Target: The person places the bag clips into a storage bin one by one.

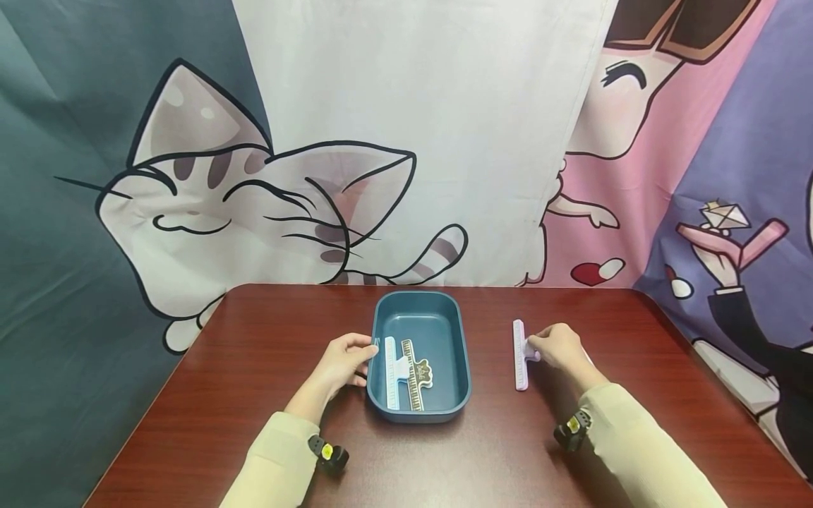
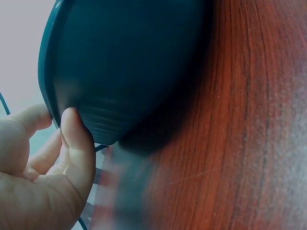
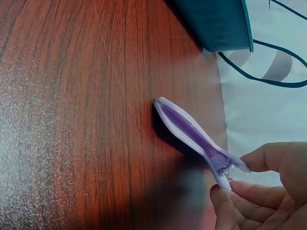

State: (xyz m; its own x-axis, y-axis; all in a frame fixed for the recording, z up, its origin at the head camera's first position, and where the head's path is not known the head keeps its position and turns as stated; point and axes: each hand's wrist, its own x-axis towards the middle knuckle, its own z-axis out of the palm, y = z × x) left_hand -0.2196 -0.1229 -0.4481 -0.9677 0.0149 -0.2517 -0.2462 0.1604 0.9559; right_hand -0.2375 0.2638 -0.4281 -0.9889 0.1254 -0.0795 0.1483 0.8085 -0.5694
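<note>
Head view: saw the white clip (image 1: 392, 377) and patterned clip (image 1: 416, 384) already inside the blue tray (image 1: 420, 321). Pinched the purple clip (image 1: 520, 356) in the right hand (image 1: 564, 347), right of the tray, apparently the only one left outside; gripped the tray's rim with the left hand (image 1: 343, 362).

The head view was evenly bright, with soft sheen on the near table (image 1: 438, 466). The wrist views were dimmer: the tray (image 2: 129, 57) looked dark and soft-edged, speckled glare whitened the table, and a dark shadow lay beside the clip (image 3: 192, 132).
</note>
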